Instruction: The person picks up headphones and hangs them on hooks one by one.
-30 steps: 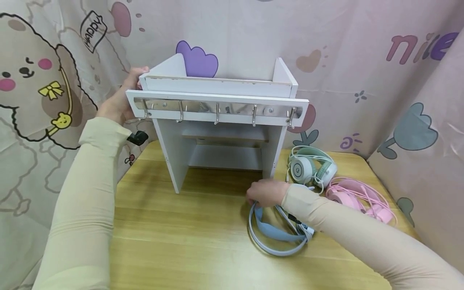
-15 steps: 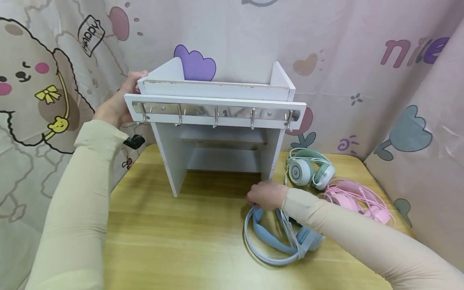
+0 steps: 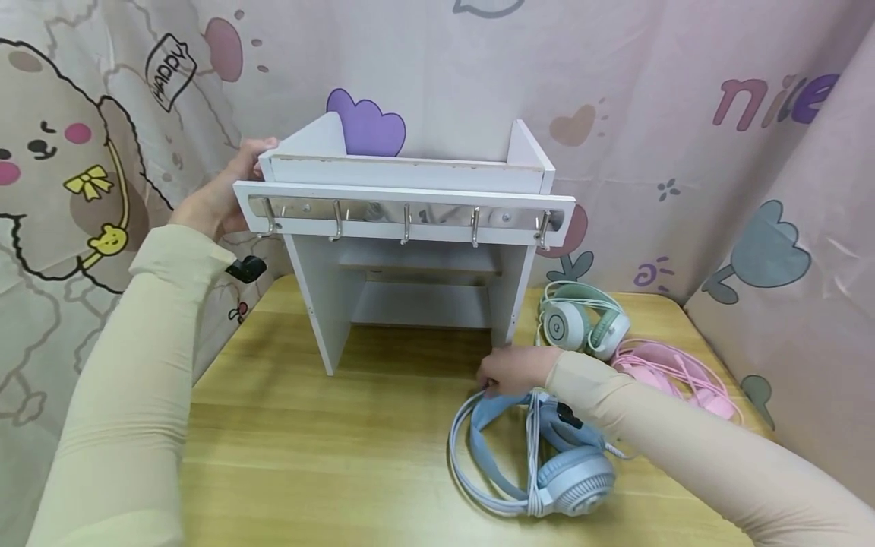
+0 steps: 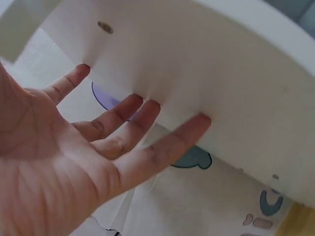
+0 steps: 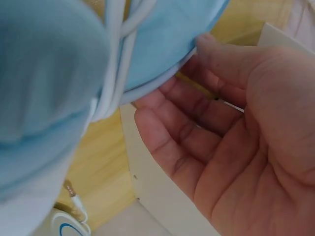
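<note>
So in the head view the right hand [image 3: 516,370] is gripping the blue headphones [image 3: 581,482] by the top of the headband, with the earcups lying over toward the near right of the wooden table [image 3: 307,456]. Their pale cable [image 3: 533,456] is running in a bundle across the headband opening. The left hand [image 3: 219,196] is touching the upper left side of a white shelf unit [image 3: 410,173], which is standing behind the blue pair. A rail with five metal hooks [image 3: 406,224] is spanning the unit's front. Off to the right, the green headphones [image 3: 569,325] are sitting just beyond the pink headphones [image 3: 645,374], and a cartoon-print cloth [image 3: 451,76] is hanging behind everything.

Left wrist view: that hand is spreading its fingers pretty much straight, tips pressing on the white side panel, not wrapping around anything. A small dark hole [image 4: 105,27] is showing in the panel.

Right wrist view: the thumb and curled fingers are pinching the edge of the blue headband, with one earcup looming big and blurry up close. A jack plug [image 5: 72,191] is lying on the wood lower down.
</note>
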The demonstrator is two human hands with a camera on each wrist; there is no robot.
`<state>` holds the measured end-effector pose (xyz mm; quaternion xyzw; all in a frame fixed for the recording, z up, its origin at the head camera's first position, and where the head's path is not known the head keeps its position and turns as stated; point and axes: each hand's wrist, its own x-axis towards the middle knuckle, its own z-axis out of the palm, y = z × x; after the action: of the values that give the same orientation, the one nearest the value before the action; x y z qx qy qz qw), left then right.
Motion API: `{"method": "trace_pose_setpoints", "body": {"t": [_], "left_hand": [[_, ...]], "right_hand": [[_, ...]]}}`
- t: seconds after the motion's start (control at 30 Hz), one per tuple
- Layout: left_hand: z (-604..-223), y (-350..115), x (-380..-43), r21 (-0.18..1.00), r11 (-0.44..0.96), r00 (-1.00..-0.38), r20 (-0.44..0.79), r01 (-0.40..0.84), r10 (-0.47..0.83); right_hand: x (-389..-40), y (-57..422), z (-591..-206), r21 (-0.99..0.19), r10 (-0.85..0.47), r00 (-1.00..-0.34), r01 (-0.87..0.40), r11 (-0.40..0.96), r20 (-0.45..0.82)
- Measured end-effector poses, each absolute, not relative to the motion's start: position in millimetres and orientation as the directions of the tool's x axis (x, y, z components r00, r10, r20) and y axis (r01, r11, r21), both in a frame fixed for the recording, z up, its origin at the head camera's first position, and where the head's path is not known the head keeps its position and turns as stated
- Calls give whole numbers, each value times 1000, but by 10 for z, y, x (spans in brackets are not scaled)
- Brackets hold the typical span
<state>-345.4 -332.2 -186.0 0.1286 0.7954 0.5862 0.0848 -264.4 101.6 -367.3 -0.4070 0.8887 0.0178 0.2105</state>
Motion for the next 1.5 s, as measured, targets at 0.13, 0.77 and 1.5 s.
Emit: {"method": "trace_pose_setpoints", "body": {"t": [0.13,0.77,1.5], "left_hand": [[-1844,-3336,-3463,942,310,-944,17,125,330],[-1869,-3365,-3469,943,306,-945,24,130,328],[-1854,-3344,-3449,935,319,-944,47,157,327]], "right_hand": [[-2685,1062,-3687,-193,-716,-566,-714,674,-408],[-2552,1351,-3388,-345,-735,-596,-649,678,-323],[-2238,1440,-2833,-423,-739,-671,-654,627,-58]]}}
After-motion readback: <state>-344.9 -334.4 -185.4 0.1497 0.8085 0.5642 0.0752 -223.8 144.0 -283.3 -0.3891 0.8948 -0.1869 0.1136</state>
